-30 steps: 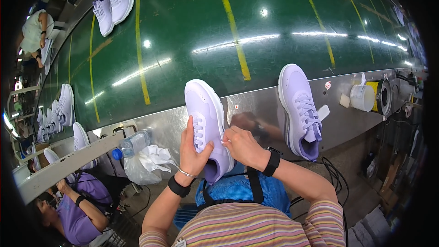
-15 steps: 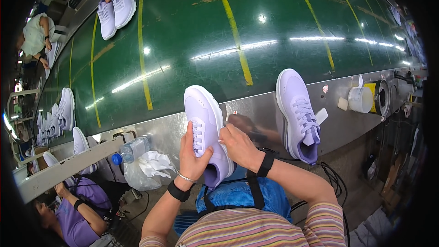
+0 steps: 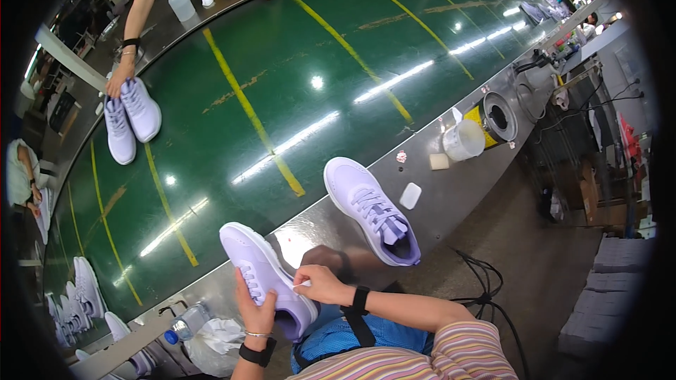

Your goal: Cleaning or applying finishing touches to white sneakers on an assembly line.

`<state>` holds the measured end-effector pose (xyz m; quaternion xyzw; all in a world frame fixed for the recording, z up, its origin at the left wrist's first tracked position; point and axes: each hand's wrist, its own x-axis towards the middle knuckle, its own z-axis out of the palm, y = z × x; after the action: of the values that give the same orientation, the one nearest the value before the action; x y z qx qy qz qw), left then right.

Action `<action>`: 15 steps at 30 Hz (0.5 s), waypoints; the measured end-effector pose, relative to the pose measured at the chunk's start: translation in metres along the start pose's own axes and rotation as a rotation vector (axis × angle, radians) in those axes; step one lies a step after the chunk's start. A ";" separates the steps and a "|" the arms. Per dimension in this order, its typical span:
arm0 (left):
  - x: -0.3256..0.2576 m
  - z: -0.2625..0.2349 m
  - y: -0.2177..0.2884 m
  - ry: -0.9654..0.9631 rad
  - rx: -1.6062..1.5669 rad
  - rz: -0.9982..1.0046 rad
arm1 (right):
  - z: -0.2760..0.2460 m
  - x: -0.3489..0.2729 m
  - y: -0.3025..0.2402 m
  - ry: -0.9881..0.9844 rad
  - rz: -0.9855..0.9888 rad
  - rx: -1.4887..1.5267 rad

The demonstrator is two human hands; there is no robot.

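Since a second ago our view has swung: the lavender shoe in our hands now lies lower and further left, and the second shoe (image 3: 373,219) stands farther off to its right. We hold the near shoe (image 3: 266,278) on the steel counter (image 3: 451,197) just in front of our body. Our left hand (image 3: 255,309) cups its side from below, fingers closed against the upper by the laces. Our right hand (image 3: 320,283) pinches a small white piece at the shoe's collar, fingertips drawn tight together on it. Right of that grip, well apart, the second shoe rests on the counter, toe pointing away. Beyond it lie a white pad (image 3: 410,195), a white cup (image 3: 463,140) and a yellow can (image 3: 495,116). Left of our left hand sit a plastic bottle (image 3: 184,322) and a crumpled white bag (image 3: 215,338). Far across the green belt (image 3: 296,84), another person's hand (image 3: 117,84) touches a pair of pale shoes (image 3: 131,121).
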<state>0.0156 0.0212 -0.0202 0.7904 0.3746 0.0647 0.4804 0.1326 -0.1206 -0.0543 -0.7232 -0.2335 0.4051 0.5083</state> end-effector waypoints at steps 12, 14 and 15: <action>0.001 -0.006 0.009 -0.052 -0.033 -0.010 | -0.003 -0.011 -0.001 0.022 -0.007 0.073; -0.003 -0.015 0.020 -0.084 -0.070 0.009 | -0.018 -0.026 -0.004 0.042 -0.011 0.183; -0.005 -0.022 0.027 -0.014 -0.031 0.004 | -0.025 -0.027 -0.006 0.091 0.008 0.217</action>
<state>0.0167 0.0266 0.0142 0.7841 0.3685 0.0659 0.4951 0.1382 -0.1526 -0.0354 -0.6825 -0.1619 0.3966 0.5922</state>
